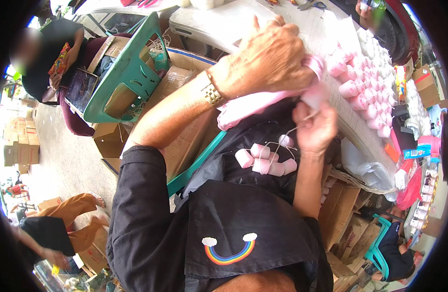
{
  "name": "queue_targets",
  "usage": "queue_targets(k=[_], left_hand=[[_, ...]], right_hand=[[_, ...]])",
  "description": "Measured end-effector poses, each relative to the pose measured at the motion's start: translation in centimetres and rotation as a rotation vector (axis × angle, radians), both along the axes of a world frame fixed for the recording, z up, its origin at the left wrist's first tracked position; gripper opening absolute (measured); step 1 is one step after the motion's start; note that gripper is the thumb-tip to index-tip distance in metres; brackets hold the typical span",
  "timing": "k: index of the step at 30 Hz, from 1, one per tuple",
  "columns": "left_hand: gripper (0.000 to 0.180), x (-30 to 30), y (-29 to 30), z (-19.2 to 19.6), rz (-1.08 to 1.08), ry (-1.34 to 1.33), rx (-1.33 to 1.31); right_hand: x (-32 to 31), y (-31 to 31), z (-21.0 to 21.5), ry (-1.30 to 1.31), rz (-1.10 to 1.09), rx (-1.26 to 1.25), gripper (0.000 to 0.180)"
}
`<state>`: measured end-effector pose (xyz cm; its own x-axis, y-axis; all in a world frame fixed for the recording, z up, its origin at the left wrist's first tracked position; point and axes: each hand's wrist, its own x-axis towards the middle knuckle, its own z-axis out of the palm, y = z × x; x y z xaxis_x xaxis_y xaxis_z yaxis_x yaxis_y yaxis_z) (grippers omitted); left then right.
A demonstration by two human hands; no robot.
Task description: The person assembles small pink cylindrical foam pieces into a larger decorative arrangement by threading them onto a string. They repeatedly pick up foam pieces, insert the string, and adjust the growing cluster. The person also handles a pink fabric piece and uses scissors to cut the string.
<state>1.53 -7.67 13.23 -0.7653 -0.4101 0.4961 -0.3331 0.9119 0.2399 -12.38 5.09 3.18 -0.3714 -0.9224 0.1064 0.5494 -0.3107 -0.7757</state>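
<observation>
My left hand, with a gold watch on the wrist, is closed round a bunched strip of thin pink sheet. Just below it, my right hand pinches a white cord. Between the two hands is a blurred pale pink cylinder; which hand bears it I cannot tell. On my dark lap lies a cluster of small pink-and-white cylinders with loose white cords over them. A single white cylinder sits beside the cluster, under my right hand.
Pink-wrapped cylinders stand in rows on the table to my right. A green plastic chair and an open cardboard box are at my left. A clear plastic bag hangs near the table edge. Other people sit around me.
</observation>
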Motion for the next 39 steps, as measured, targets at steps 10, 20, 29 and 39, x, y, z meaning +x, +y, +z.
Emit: queue_targets(k=[10, 20, 29, 39], left_hand=[[0.039, 5.3, -7.1, -3.8, -0.116, -0.847, 0.744], [0.026, 8.6, -6.6, -8.1, -0.547, 0.594, 1.932], [0.026, 7.6, -4.2, -5.2, -0.101, -0.167, 1.043], [0.035, 9.7, -4.8, -6.5, -0.516, 0.044, 1.610]], right_hand=[[-4.1, 1.2, -1.9, -0.036, 0.142, -0.048, 0.046], [-0.9, -0.3, -2.5, -0.334, 0.421, 0.070, 0.048], [2.4, -1.2, 0.5, -0.402, 0.378, 0.054, 0.037], [-5.5, 1.3, 4.0, -0.345, 0.367, -0.261, 0.049]])
